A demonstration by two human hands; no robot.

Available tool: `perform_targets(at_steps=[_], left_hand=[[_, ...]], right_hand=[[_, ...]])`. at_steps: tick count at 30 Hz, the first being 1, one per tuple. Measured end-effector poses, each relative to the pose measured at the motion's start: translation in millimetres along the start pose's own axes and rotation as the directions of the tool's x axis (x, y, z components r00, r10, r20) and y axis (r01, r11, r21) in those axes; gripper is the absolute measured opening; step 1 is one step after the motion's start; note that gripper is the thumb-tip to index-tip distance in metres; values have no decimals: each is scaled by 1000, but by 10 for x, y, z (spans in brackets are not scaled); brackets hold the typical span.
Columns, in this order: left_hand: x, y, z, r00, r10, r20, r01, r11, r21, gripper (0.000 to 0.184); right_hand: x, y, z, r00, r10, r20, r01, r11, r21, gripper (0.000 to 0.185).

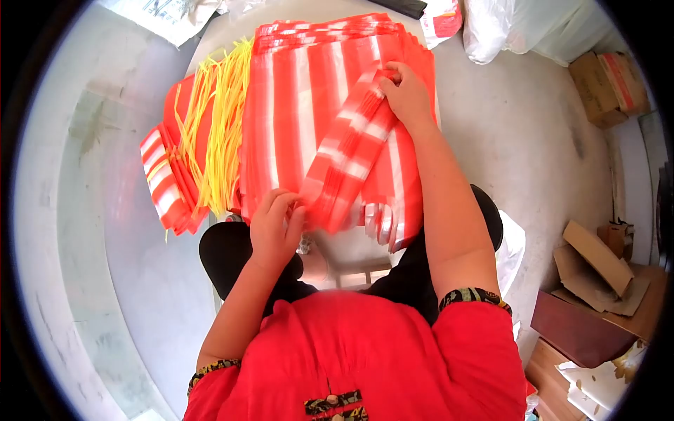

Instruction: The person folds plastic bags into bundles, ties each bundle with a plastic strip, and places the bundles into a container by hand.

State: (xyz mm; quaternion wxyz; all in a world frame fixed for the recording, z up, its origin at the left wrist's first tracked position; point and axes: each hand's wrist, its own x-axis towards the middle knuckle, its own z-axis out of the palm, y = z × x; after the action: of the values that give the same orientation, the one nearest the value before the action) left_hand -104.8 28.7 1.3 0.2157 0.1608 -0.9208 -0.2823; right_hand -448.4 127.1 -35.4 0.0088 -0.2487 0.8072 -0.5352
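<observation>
Red-and-white folded plastic strip [349,144] is slanting over the red-and-white striped plastic pile [286,116]. The right hand [408,97] is pinching its top; the left hand [275,228] is curling half-open beside its bottom, grip unclear. Holding it straight helps.

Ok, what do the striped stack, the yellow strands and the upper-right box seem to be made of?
Striped stack: likely thin plastic film, satiny, going by its pale sheen and crinkled edges.
Yellow strands: perhaps plastic ribbon, as they look narrow and bright.
Box: matt cardboard, judging by its plain brown faces.
</observation>
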Motion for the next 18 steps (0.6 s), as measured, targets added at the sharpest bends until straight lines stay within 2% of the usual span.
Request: perform_targets(at_steps=[4,7,10,13,18], left_hand=[[89,107,30,998,35,-48,-36,999,-34,30],[119,143,58,1000,-25,-15,25,999,-21,33],[128,144,87,998,-50,-26,49,998,-48,28],[122,144,56,999,39,4,-39,997,62,19],[97,84,101,998,58,-28,-57,998,39,12]], right_hand=[[10,24,23,1000,-2,10,2,1000,-21,41],[8,-2,9,1000,-18,13,19,1000,-24,40],[-12,-20,-8,1000,-7,18,7,1000,7,39],[9,-13,-3,1000,-14,12,14,1000,-6,37],[52,45,21,999,-43,-1,43,999,19,35]])
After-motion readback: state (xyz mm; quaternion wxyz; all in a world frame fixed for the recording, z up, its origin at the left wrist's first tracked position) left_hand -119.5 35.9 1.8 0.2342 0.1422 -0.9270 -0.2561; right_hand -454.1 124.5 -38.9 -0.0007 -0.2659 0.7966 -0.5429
